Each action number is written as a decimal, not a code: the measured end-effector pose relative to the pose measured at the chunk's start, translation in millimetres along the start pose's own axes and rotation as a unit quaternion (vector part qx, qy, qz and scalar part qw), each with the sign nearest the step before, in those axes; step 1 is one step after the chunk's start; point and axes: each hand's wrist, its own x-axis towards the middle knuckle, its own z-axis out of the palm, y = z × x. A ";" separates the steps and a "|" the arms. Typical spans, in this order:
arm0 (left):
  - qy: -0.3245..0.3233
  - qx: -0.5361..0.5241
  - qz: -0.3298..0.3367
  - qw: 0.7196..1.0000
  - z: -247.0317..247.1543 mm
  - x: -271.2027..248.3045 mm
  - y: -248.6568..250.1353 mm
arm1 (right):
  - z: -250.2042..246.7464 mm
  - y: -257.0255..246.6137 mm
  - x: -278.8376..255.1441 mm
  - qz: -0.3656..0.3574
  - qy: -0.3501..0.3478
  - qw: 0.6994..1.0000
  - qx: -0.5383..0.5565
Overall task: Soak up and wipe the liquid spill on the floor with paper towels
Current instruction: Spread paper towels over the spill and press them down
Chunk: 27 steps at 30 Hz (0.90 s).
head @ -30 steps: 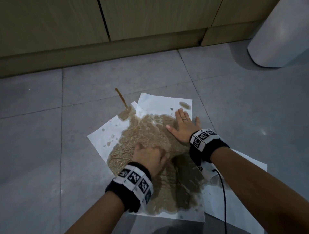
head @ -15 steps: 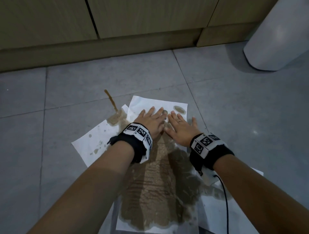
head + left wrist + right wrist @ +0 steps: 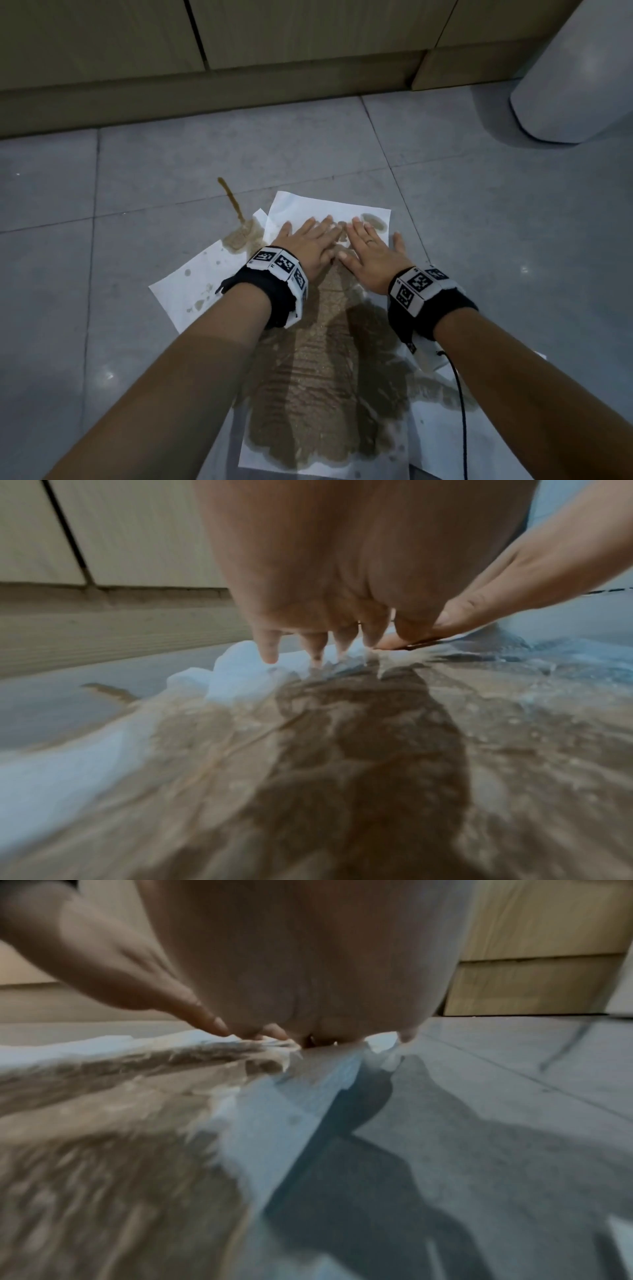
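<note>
Several white paper towels (image 3: 202, 277) lie overlapped on the grey tile floor, and a wide brown wet patch (image 3: 318, 394) has soaked through their middle. A thin brown streak of liquid (image 3: 231, 198) runs off the paper's far left corner onto bare tile. My left hand (image 3: 308, 240) lies flat on the far end of the top sheet with its fingers spread. My right hand (image 3: 368, 251) lies flat beside it, thumbs nearly touching. In the left wrist view my left fingertips (image 3: 316, 653) press into the wet paper towel (image 3: 240, 674). In the right wrist view the paper (image 3: 308, 1085) bunches under my right hand (image 3: 291, 1037).
Wooden cabinet fronts and a kickboard (image 3: 239, 92) run along the far edge of the floor. A rounded white bin (image 3: 575, 85) stands at the far right. A black cable (image 3: 462, 421) hangs from my right wristband over the towels. Bare grey tiles surround the paper.
My left hand has uncurled from the wet middle and slid forward to lie flat beside the right hand at the far end of the sheet. The right hand stayed pressed down.
</note>
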 end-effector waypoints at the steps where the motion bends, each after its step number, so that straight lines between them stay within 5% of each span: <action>1: 0.013 -0.013 -0.008 1.000 -0.2 -0.3 -5.0 | -3.5 2.8 1.4 -0.002 0.006 1.000 0.015; 5: 0.044 -0.003 -0.034 0.998 -2.9 -5.8 -21.9 | -11.1 7.7 2.4 -0.009 0.128 0.982 0.141; 8: 0.055 0.000 -0.039 0.998 -2.8 -9.5 -24.8 | -4.0 0.0 -0.5 -0.054 0.187 0.976 0.096; 12: 0.075 0.014 -0.035 0.996 -0.5 -8.6 -23.9 | 3.7 -13.3 -1.2 -0.104 0.132 0.985 0.026; 18: 0.051 -0.023 -0.019 0.998 5.4 -5.5 -20.2 | 9.5 -21.5 6.3 -0.078 0.031 0.995 -0.045; 27: 0.010 -0.034 -0.014 0.999 2.8 -3.7 -23.3 | -2.6 -24.2 5.6 -0.071 0.046 0.996 0.003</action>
